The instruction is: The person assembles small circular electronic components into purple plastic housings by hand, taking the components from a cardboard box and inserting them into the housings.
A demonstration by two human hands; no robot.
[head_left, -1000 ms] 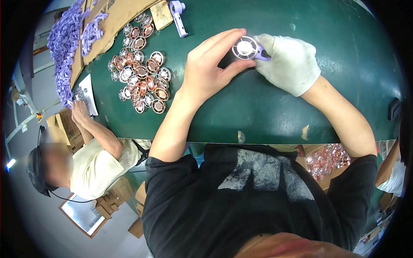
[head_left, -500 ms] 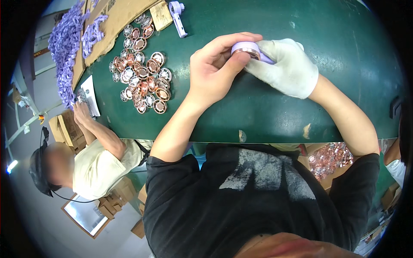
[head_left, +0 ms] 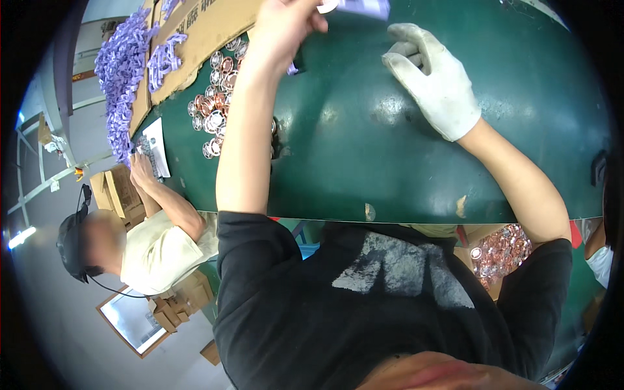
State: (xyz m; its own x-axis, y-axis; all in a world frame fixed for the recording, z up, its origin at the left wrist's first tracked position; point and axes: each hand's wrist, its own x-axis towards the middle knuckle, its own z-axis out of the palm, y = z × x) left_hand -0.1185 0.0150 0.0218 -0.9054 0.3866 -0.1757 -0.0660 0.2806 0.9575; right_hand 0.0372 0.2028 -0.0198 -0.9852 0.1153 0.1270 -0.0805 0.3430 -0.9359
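My bare left hand (head_left: 286, 27), stretched to the far side of the table, grips a lavender plastic part (head_left: 364, 8) with a round head and a straight handle. The picture's top edge cuts it off, and it is slightly blurred. My right hand (head_left: 434, 81), in a white glove, is empty above the table, thumb apart from its half-bent fingers. Beside my left forearm, and partly hidden by it, lie several round copper and silver metal pieces (head_left: 214, 121). A bit of another lavender part (head_left: 292, 68) shows just right of the left wrist.
A large heap of lavender parts (head_left: 120, 78) lies at the far left by a cardboard sheet (head_left: 214, 26). A co-worker (head_left: 153, 253) sits on the left, hands near a white paper (head_left: 156, 146). A box of coppery pieces (head_left: 500, 253) stands below the table's near edge, right.
My hands have parted. The left has carried the lavender part away, up and to the left; the gloved right has let go and stays near its place. The view has shifted slightly.
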